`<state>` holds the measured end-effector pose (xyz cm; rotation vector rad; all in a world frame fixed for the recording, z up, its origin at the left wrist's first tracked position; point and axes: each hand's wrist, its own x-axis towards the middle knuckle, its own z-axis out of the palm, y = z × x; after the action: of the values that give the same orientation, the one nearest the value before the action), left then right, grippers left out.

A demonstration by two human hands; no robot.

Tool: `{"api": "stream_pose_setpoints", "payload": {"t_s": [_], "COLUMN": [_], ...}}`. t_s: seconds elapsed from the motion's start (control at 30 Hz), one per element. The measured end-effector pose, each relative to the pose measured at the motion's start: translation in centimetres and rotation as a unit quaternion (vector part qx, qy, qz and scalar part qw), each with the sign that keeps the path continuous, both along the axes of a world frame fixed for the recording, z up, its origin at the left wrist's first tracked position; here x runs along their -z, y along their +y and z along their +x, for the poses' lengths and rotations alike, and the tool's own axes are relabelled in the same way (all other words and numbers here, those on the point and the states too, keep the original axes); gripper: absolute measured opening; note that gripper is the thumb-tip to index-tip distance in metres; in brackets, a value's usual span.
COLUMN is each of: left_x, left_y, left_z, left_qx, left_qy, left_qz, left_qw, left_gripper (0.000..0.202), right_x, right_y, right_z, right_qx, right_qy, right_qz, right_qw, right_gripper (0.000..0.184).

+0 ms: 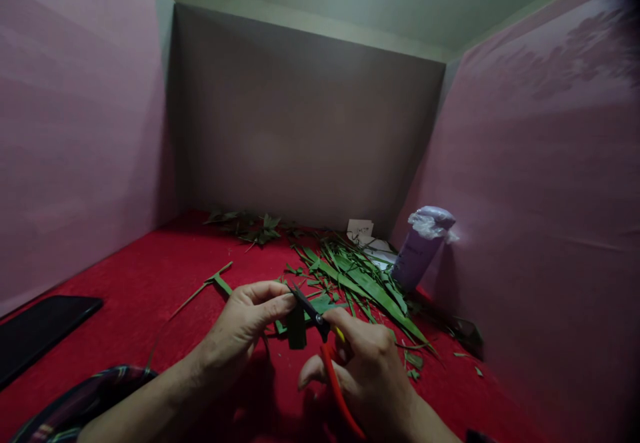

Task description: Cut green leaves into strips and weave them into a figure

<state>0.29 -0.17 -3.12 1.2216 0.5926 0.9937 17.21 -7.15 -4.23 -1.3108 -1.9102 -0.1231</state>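
Observation:
My left hand (250,316) is closed, thumb and forefinger pinching a green leaf piece (297,328) that hangs below the fingertips. In my right hand (370,363) are scissors (320,319) with dark blades and red and yellow handles. Their blade tips reach the leaf right at my left fingertips. Whether the blades have cut into it is too small to tell. A folded green strip with a long thin stem (193,304) lies to the left, partly behind my left hand.
A heap of long green leaves and clippings (370,283) spreads over the red cloth (150,269). Behind it stand a purple packet (420,249) and white paper cards (361,227). More leaves (263,229) lie at the back. A dark phone (45,329) sits at left. Pink-lined walls enclose both sides.

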Motion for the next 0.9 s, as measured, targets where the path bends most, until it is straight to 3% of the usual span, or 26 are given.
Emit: {"api": "stream_pose_setpoints", "payload": {"t_s": [0.43,0.6,0.77,0.9], "left_x": [-0.1,0.0,0.0,0.0], "left_y": [-0.2,-0.1,0.0,0.3], "left_z": [0.1,0.0,0.2,0.4], "left_qx": [-0.001,-0.007,-0.035,-0.037], "left_qy": [-0.006,-0.008,-0.015,-0.027], "left_qz": [-0.007,-0.017,-0.055,-0.102], "left_qw": [1.000,1.000,0.998,0.994], "left_gripper": [0.016,0.014,0.018,0.019], "right_x": [0.4,0.3,-0.5,-0.6], "right_y": [0.2,0.2,0.8,2.1], "right_z": [0.1,0.1,1.3,3.4], "right_qx": [-0.021,-0.004,0.116,0.255], "right_qy": [0.007,0.007,-0.017,-0.149], "right_qz": [-0.020,0.005,-0.058,-0.131], "right_qw": [1.000,1.000,0.991,0.946], "right_gripper": [0.031,0.026,0.020,0.013]}}
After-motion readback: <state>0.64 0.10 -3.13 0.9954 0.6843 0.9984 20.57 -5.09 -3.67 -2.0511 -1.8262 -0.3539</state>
